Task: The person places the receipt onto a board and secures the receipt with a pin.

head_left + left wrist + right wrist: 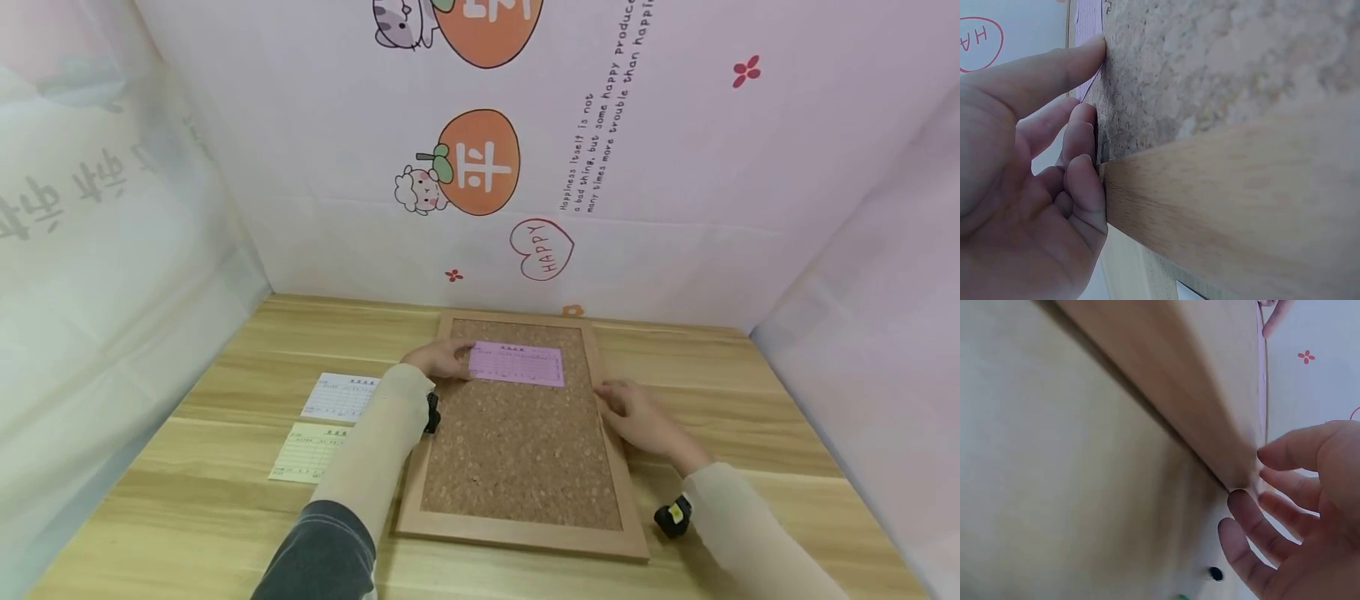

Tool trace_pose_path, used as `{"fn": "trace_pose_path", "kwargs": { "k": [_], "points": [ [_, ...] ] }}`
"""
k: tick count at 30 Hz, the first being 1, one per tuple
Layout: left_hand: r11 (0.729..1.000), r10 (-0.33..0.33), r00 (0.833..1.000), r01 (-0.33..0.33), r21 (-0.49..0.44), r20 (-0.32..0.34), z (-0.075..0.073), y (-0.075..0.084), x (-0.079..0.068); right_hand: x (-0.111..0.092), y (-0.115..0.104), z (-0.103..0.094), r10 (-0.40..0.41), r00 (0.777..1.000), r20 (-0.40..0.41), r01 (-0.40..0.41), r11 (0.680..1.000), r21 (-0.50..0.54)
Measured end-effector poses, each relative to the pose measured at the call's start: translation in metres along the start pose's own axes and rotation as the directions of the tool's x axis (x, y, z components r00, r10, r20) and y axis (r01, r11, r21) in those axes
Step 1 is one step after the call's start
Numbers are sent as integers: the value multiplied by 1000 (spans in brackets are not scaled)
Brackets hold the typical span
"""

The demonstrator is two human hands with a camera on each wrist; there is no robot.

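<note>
A pink printed slip (516, 364) lies crosswise on the upper part of a wood-framed cork board (525, 450). My left hand (442, 358) is at the slip's left edge, its thumb and forefinger spread apart near the two left corners. In the left wrist view, the thumb (1072, 67) touches the cork beside the pink slip (1088, 22), and the other fingers bend by the frame. My right hand (641, 414) is at the board's right frame with loosely bent fingers (1294, 450) and nothing held. The fingertips are by the frame's side (1210, 425).
Left of the board, a white slip (337, 396) and a yellow slip (303, 454) lie on the wood-grain table (187, 467), partly hidden by the left sleeve. A printed cloth (660, 275) hangs behind the table, and pale cloths flank both sides.
</note>
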State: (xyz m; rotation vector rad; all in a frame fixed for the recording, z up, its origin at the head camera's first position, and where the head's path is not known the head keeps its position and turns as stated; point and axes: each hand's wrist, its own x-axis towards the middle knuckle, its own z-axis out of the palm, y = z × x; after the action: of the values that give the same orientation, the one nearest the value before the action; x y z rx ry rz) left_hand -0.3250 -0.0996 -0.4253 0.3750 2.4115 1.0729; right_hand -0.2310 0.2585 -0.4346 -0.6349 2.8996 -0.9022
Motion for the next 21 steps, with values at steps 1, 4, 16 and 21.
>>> {"fn": "trace_pose_path", "kwargs": {
  "k": [1,4,16,21],
  "points": [
    [1000,3,1000,-3,2,0,0,0,0,-2,1,2,-4,1000,-8,4,1000,6],
    [1000,6,1000,-6,5,3,-1,0,-2,-8,3,7,-3,1000,-14,4,1000,28],
    [1000,4,1000,-4,-6,-13,3,3,-4,-17,6,8,-3,1000,-7,3,998,57],
    [1000,27,998,-27,6,-64,4,1,-6,-17,3,9,0,1000,-5,0,998,69]
  ]
}}
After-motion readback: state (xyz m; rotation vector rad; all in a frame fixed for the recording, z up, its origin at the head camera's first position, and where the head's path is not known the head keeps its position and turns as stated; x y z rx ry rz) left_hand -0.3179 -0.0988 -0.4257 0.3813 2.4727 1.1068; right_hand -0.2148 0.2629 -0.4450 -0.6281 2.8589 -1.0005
